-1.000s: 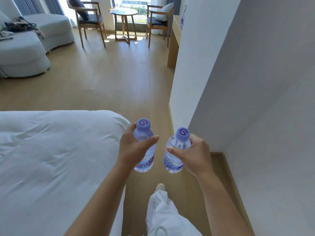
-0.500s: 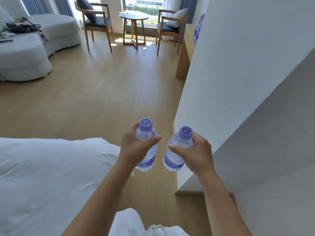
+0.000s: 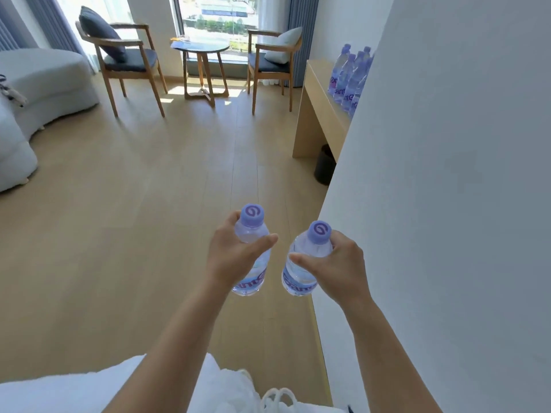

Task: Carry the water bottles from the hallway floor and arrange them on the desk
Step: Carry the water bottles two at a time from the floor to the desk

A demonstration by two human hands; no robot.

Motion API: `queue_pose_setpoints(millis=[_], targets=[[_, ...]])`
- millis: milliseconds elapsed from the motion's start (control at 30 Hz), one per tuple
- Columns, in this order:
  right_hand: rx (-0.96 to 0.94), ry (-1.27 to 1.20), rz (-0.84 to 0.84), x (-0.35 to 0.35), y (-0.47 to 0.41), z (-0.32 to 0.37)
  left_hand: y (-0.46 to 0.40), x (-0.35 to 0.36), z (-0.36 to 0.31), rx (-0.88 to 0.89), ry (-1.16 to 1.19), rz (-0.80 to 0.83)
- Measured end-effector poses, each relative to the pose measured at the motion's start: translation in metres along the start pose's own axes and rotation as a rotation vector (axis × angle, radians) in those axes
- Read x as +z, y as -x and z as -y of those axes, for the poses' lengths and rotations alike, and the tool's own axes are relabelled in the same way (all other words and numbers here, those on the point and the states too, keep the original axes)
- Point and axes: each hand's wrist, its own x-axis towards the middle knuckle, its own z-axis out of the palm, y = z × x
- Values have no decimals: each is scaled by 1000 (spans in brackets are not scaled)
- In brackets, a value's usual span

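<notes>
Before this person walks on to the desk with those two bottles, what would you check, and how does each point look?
1. Left hand grips the left bottle: ok.
2. Right hand grips the right bottle: ok.
3. Both caps on: ok.
4. Wooden floor ahead toward the desk free of obstacles: ok.
5. Free room on the desk beside the bottles already standing there: cannot tell, the wall hides most of it.
</notes>
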Motion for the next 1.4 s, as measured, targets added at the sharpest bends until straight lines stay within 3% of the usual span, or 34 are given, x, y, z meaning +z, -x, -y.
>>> queue_pose_setpoints(millis=[333, 833, 1133, 1400], targets=[[83, 23, -70, 48, -167, 21, -191, 5, -3, -35, 23, 73], [-34, 15, -110, 75, -501, 35, -508, 88, -32, 2, 77, 120], [67, 18, -122, 91, -649, 30, -664, 131, -33, -36, 108, 147], [160, 4, -288, 122, -809, 45, -840, 154, -37, -8, 72, 297]])
